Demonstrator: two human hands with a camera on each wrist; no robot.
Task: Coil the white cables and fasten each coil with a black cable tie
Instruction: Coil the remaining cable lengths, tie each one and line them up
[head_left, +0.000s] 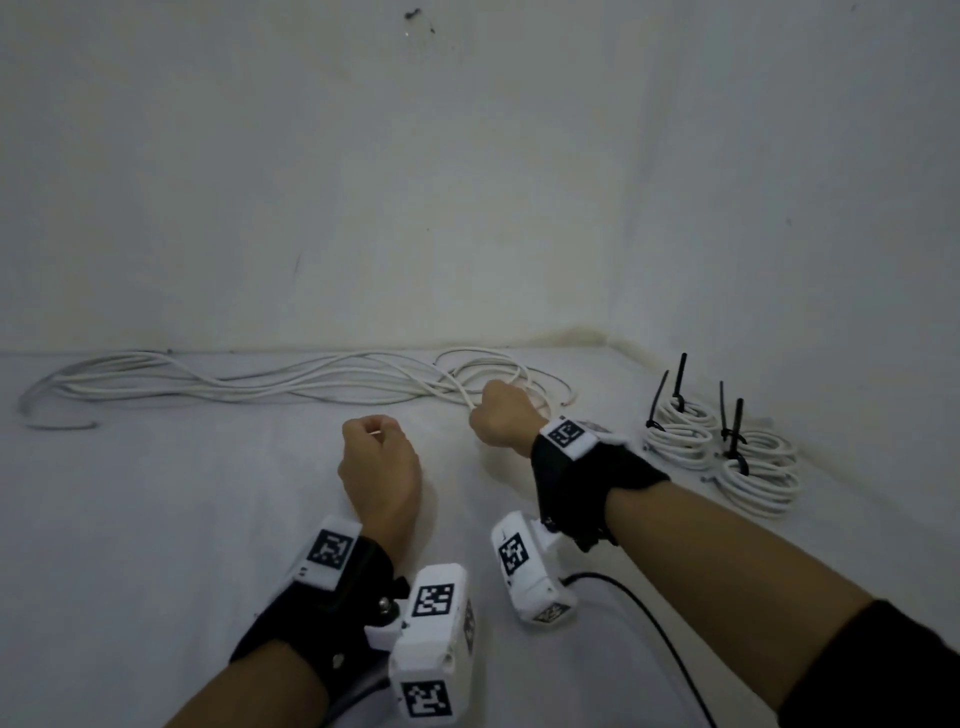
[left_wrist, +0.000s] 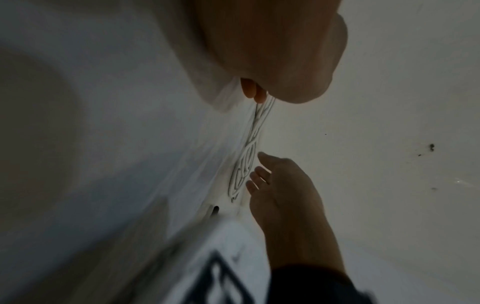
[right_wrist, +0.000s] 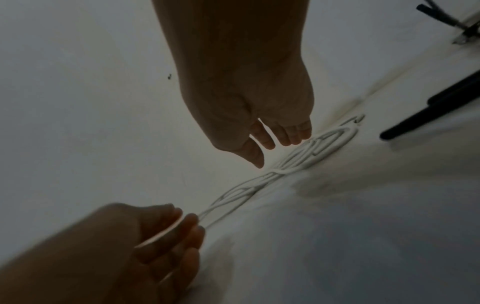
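Step in hand: reaching for the next loose white cable (head_left: 291, 382), lying uncoiled along the far edge of the tabletop (head_left: 156, 493) by the wall. Right hand (head_left: 501, 415) just above its looped end, fingers (right_wrist: 267, 139) relaxed and narrowly parted, holding nothing. Left hand (head_left: 379, 462) nearer, loosely cupped, empty. Finished coils (head_left: 727, 452) with black cable ties (head_left: 737, 431) stacked right. Next, judged: pinching the cable end, forming loops.
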